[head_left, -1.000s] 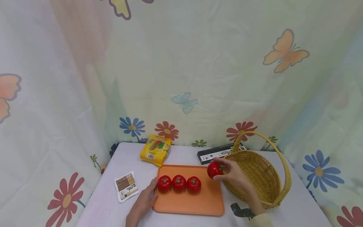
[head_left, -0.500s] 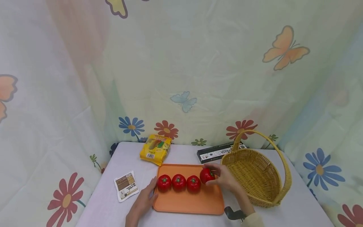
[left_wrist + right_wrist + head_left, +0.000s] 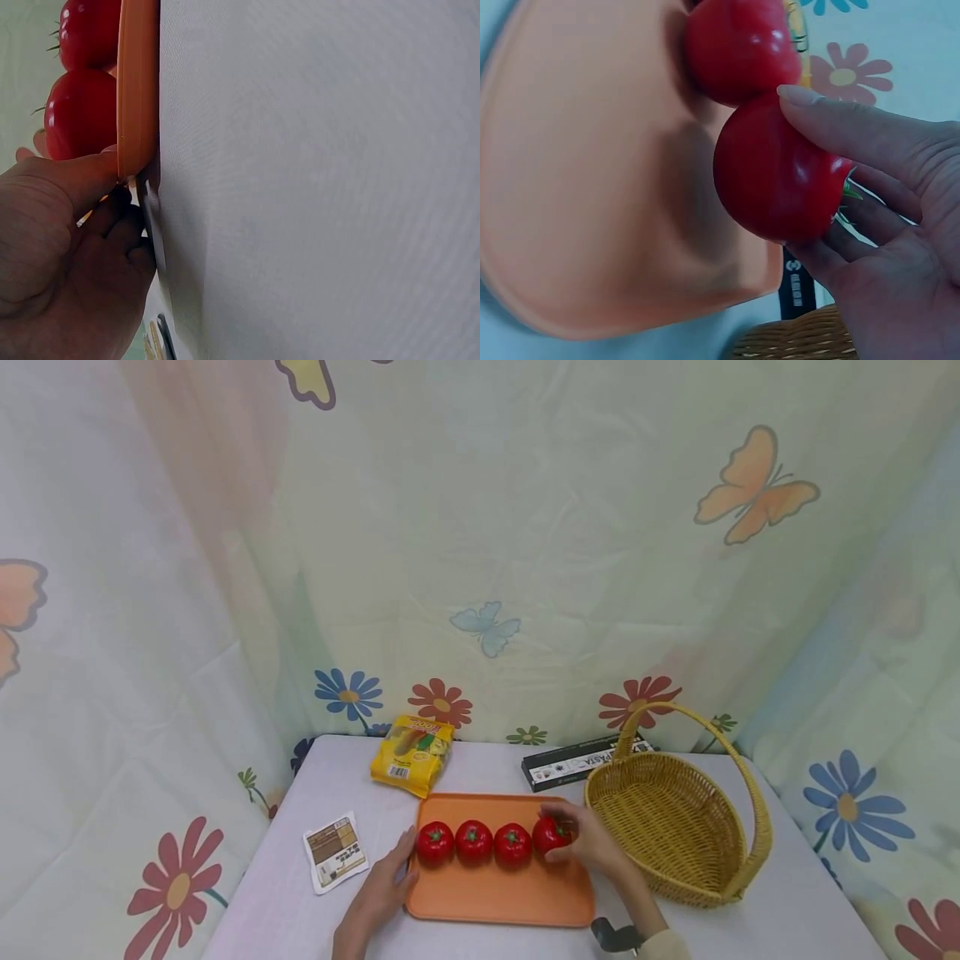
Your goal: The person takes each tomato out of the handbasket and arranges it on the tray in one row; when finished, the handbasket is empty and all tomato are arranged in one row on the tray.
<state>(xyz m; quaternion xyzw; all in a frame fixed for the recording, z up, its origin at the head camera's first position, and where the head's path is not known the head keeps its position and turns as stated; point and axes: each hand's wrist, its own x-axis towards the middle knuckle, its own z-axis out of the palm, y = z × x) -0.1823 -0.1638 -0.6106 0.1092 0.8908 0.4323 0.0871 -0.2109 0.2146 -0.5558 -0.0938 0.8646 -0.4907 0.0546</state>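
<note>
My right hand (image 3: 592, 842) holds a red tomato (image 3: 772, 176) between thumb and fingers at the right end of a row on the orange tray (image 3: 495, 897). In the right wrist view this tomato touches or nearly touches its neighbour (image 3: 742, 49); its green stem faces my palm. Three more tomatoes stand side by side to the left, among them the leftmost tomato (image 3: 435, 843). My left hand (image 3: 381, 885) grips the tray's left edge, thumb (image 3: 97, 176) at the rim and the other fingers curled beside and below it.
Right of the tray stands a wicker basket (image 3: 667, 827) with a tall handle. Behind are a black pasta box (image 3: 566, 766) and a yellow packet (image 3: 412, 756). A white and brown sachet (image 3: 335, 853) lies to the left. A patterned curtain (image 3: 480, 527) hangs behind the table.
My right hand has carried the tomato from the tray's right edge, near the basket, leftward and down to the end of the row. The left hand has stayed at the tray.
</note>
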